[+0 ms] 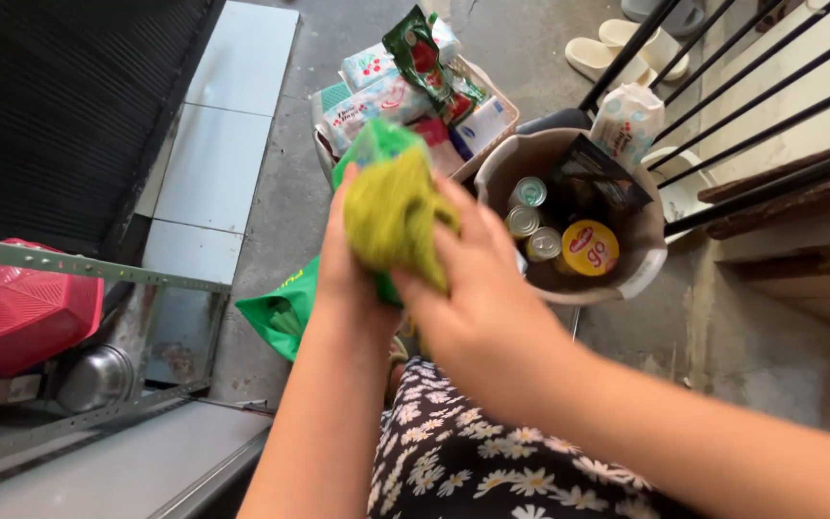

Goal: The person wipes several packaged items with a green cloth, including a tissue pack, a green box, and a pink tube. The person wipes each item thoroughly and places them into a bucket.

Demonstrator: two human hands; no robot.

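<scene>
A bunched green and yellow-green plastic bag [391, 197] is gripped between both hands in the middle of the head view. My left hand [343, 264] clasps it from the left, and my right hand [482, 298] pinches it from the right with the thumb on the yellow-green part. More green bag [285, 312] hangs below my left forearm. Behind the hands a beige bucket [650, 240] holds several small cans [530, 219], a yellow-lidded jar [590, 247] and a dark packet [593, 178].
A basket [487, 139] of white and red tissue and snack packets stands beyond the bucket on the concrete floor. A metal rack at left holds a red basket [31, 308] and a steel bowl [96, 377]. Black railing and steps run along the right, with slippers [626, 48] beyond.
</scene>
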